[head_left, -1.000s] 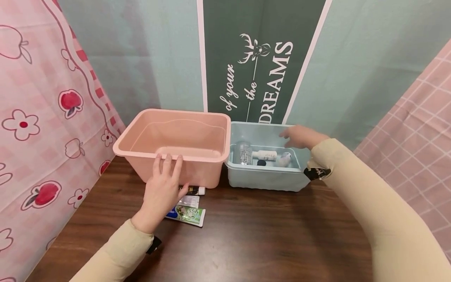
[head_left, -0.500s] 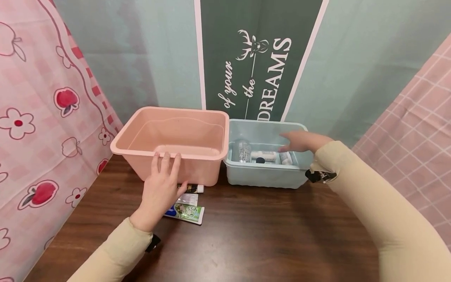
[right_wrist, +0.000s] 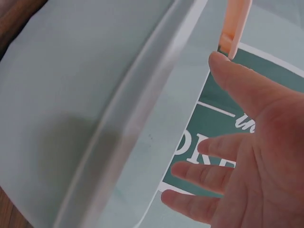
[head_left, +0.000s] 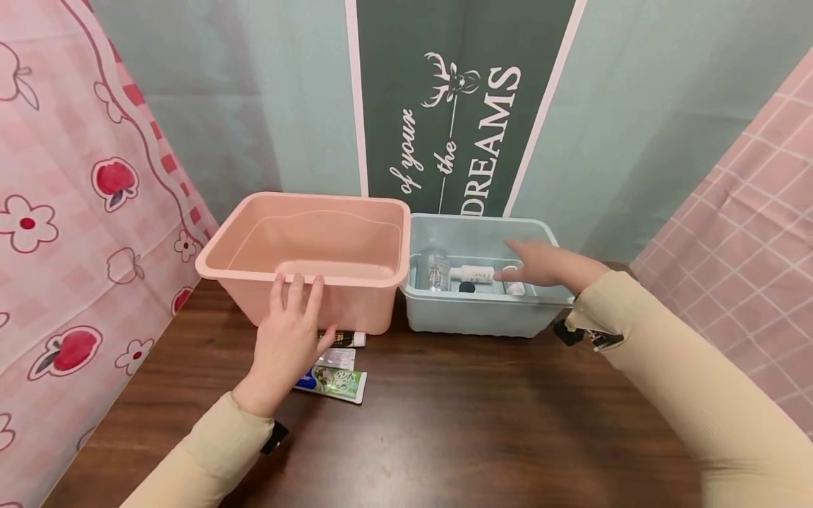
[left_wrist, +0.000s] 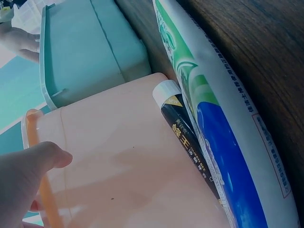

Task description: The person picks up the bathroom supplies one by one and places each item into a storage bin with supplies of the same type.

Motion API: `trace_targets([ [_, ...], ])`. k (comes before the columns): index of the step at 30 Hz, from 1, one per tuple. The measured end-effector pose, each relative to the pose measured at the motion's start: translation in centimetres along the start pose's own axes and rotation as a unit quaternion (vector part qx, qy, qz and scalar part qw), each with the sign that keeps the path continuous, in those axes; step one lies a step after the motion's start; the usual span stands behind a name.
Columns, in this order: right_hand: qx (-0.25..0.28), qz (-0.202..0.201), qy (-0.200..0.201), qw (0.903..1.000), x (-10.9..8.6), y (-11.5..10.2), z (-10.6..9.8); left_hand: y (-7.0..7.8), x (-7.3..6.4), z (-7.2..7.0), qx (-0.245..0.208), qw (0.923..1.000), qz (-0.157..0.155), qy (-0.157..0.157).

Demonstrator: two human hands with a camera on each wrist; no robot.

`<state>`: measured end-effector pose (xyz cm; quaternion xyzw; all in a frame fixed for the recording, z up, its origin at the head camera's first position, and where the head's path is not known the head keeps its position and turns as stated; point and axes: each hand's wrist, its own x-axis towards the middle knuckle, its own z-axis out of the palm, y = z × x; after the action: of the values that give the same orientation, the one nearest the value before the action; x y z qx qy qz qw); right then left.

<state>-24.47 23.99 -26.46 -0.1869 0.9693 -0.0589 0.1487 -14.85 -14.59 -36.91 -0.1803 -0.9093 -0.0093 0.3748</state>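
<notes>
The bench (head_left: 457, 430) carries a pink bin (head_left: 365, 310) on the left and, just beside it on the right, a lower blue bin (head_left: 476, 317). The left hand (head_left: 284, 346) lies with its fingers on the pink bin's near rim, thumb held away, pinching nothing. The right hand (head_left: 543, 262) is over the blue bin's right end, its grip spread and holding nothing, fingers pointing left. It is the nearer hand to the blue bin's contents: a clear bottle (head_left: 435, 271) at the left end, then, just left of the right thumb, a white bottle (head_left: 478, 274) with its long axis left to right; touching or apart I cannot tell. A small white-topped container (head_left: 516, 288) lies on the near side of the grip, close to the near wall, which fences it from the front. A green-and-blue tube (head_left: 336, 384), a pale tube (head_left: 338, 358) and a black tube (head_left: 346, 339) lie left to right below the left hand. Smallest is a dark cap (head_left: 466, 287) near the white bottle.
</notes>
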Motion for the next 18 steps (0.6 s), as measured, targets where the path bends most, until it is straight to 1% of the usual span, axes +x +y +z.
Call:
trace_targets([
  [10,0.015,0.005,0.025,0.9996,-2.2,-0.4,1.2,0.0,-0.2,0.0,-0.003,0.9999,-0.003,0.014],
  [15,0.032,0.018,0.044,0.9984,-3.5,-0.4,2.0,-0.1,-0.1,0.1,-0.008,0.9999,-0.004,0.011],
  [18,0.033,0.019,0.057,0.9977,-4.3,-0.4,2.9,0.0,-0.1,0.1,-0.012,0.9999,-0.004,0.009],
])
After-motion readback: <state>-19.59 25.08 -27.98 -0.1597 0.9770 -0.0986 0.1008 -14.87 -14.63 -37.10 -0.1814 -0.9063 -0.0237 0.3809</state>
